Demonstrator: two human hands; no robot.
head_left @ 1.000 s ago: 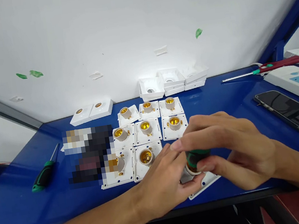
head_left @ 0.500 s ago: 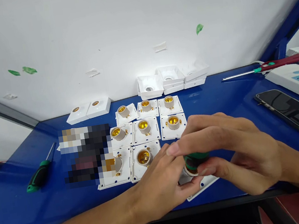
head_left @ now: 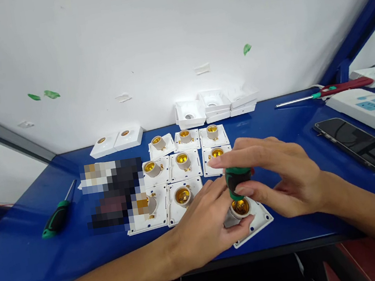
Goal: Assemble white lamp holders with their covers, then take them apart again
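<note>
white plate: near the front edge of the blue desk, set askew; a round socket with a gold-coloured lining stands on it, mouth upward.
screwdriver: green and black handle, roughly upright over the socket; tip not clearly seen.
right hand: grip closed on the handle, thumb on the near side, index finger stretched past it.
left hand: grip curled about the socket, thumb along its near side; the other fingertips are hidden.
other socket plates: eight, in rows of three, three and two, beyond and left; the left hand partly covers one.
second screwdriver: lying at far left, beyond a pixelated patch.
white covers: stacked by the wall.
right side: dark-screened phone, power strip, red-handled tool.
</note>
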